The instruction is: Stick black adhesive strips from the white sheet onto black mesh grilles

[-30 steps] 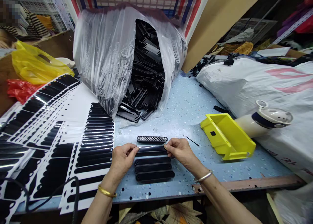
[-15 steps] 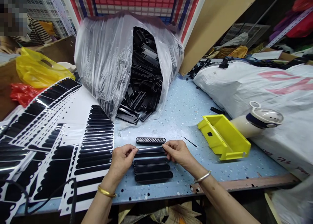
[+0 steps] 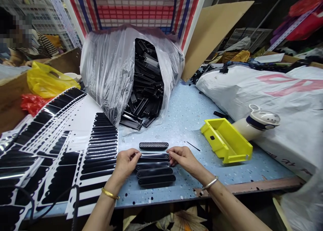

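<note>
A glossy black strip (image 3: 154,155) stretches between my hands, lying over or just above a long black plastic piece. My left hand (image 3: 127,160) pinches its left end between thumb and forefinger. At the right end, the thumb and forefinger of my right hand (image 3: 180,156) are closed, with the other fingers curled beneath. Nearer to me, several similar black pieces (image 3: 155,172) with rounded ends lie in a row. Just beyond the strip rests a black piece with a lattice surface (image 3: 153,145). Sheets of black strips (image 3: 99,150) lie left of my left hand.
A clear plastic bag (image 3: 108,69) full of black parts (image 3: 147,79) stands behind. To the right are a yellow bin (image 3: 227,140), a cream bottle (image 3: 246,128), a thin black stick (image 3: 193,146) and a big white sack (image 3: 277,89). A person (image 3: 37,44) sits far left.
My head view has shifted slightly, so the scene sits a little differently. The strip looks lower over the piece, and its right end with a hole now shows more. Both hands stay nearly in place.
</note>
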A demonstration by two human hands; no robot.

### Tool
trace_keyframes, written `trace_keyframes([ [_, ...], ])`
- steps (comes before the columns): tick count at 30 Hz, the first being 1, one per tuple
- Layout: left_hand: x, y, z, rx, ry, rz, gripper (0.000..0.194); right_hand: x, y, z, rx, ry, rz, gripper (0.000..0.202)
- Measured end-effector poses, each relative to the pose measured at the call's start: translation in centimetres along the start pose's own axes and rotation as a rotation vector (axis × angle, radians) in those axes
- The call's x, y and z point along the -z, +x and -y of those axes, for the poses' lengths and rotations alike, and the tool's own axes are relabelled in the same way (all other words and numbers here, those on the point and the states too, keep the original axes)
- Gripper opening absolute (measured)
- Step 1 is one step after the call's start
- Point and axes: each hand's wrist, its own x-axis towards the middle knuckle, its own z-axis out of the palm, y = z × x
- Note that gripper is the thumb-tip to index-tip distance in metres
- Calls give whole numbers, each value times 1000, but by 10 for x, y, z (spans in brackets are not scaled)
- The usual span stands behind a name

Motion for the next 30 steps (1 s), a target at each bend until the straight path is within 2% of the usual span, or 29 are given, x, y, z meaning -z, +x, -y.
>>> trace_keyframes([
  [4, 3, 0, -1, -96, 158, -17, 36, -6, 5, -3, 82, -114, -39, 28],
  [6, 2, -3, -5, -219, 301, -138, 31, -9, 6, -4, 139, -180, -87, 19],
  [9, -7, -13, -18, -574, 453, -429, 22, -11, 7, -5, 211, -253, -131, 16],
  [10, -13, -18, -24, -718, 462, -467, 24, -11, 7, -6, 231, -269, -134, 16],
  [11, -21, -23, -31, -848, 456, -448, 30, -11, 7, -6, 251, -282, -134, 17],
  [13, -38, -32, -42, -980, 474, -290, 44, -11, 7, -8, 291, -300, -131, 19],
  [16, -61, -40, -47, -964, 593, -106, 52, -12, 7, -10, 346, -316, -134, 22],
  [18, -66, -40, -44, -928, 629, -38, 53, -12, 7, -11, 372, -325, -147, 23],
  [20, -61, -40, -39, -875, 612, 15, 49, -11, 7, -11, 384, -334, -158, 26],
  [23, -42, -38, -30, -807, 580, 62, 43, -11, 6, -11, 379, -347, -164, 30],
  [26, -16, -37, -14, -766, 614, -17, 41, -10, 6, -10, 356, -359, -169, 33],
  [30, 16, -35, 15, -678, 703, -274, 33, -9, 4, -9, 327, -377, -178, 33],
])
